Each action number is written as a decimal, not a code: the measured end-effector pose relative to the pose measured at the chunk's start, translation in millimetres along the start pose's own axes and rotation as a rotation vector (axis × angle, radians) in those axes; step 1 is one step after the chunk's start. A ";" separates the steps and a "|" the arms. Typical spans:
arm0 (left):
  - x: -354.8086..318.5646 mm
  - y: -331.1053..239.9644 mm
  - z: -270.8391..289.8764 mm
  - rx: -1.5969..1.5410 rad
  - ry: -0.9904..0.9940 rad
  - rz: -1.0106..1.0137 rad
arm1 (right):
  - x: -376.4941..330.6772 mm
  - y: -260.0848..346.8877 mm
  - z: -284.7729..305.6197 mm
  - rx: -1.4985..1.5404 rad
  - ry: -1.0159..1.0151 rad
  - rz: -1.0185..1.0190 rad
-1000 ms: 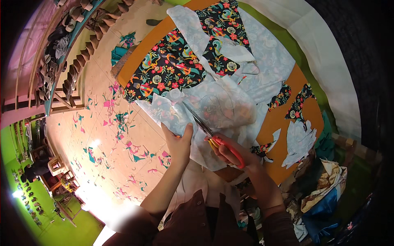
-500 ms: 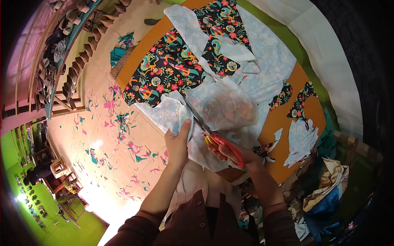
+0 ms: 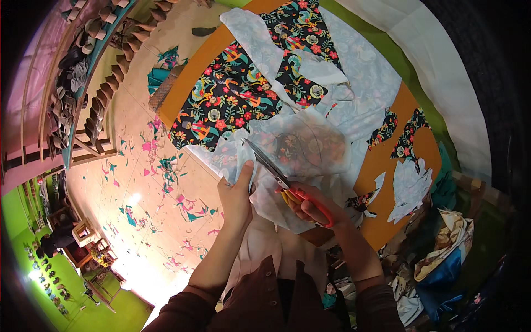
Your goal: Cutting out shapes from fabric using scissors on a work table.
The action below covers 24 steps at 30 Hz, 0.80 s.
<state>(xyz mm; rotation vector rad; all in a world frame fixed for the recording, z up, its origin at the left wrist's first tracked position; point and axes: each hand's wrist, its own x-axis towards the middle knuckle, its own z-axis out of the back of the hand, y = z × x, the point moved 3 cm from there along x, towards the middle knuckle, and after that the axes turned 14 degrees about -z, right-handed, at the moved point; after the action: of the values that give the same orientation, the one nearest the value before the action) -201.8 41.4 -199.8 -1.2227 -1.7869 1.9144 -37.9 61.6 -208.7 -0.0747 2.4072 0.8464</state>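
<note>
My right hand (image 3: 316, 209) grips scissors (image 3: 269, 164) with red handles, a yellow part showing at the fingers. Their blades point to the upper left over the pale back of a floral cloth (image 3: 318, 146), on which faint curved lines are drawn. Just left of the blades, my left hand (image 3: 237, 193) pinches an edge of this pale cloth, thumb on top. Its other fingers are mostly hidden. Beyond lies the cloth's dark printed side (image 3: 221, 99) with bright flowers and birds, partly covered by folded pale strips.
The cloth covers much of an orange-brown tabletop (image 3: 368, 205). Floral cut-outs (image 3: 410, 135) and a jagged white piece (image 3: 410, 188) lie at its right. Pink and green scraps (image 3: 188, 207) litter the floor at left, near shelves of shoe-shaped forms (image 3: 105, 91). Bundled material (image 3: 445, 249) is heaped lower right.
The scissors have shifted slightly down and to the right, and their tips show more clearly above the pale cloth. My left hand keeps its pinch, having moved slightly left.
</note>
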 end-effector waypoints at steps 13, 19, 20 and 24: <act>4.2 -4.3 19.1 0.075 0.141 0.029 | 6.0 -3.4 -8.2 0.209 0.067 0.025; 1.6 -6.3 28.1 0.097 0.123 0.030 | -4.1 4.2 -11.7 0.030 -0.019 0.024; 0.6 -7.3 28.2 0.096 0.126 0.025 | -2.1 -4.2 -9.6 0.117 0.019 0.028; -5.7 -11.7 23.7 0.116 0.201 -0.006 | 6.5 -23.5 -14.1 0.464 0.163 0.115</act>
<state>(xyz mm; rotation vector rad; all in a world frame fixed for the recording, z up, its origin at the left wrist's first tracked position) -219.2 23.5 -189.4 -1.3153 -1.5549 1.7930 -44.9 35.5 -216.4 0.1821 2.7213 0.3198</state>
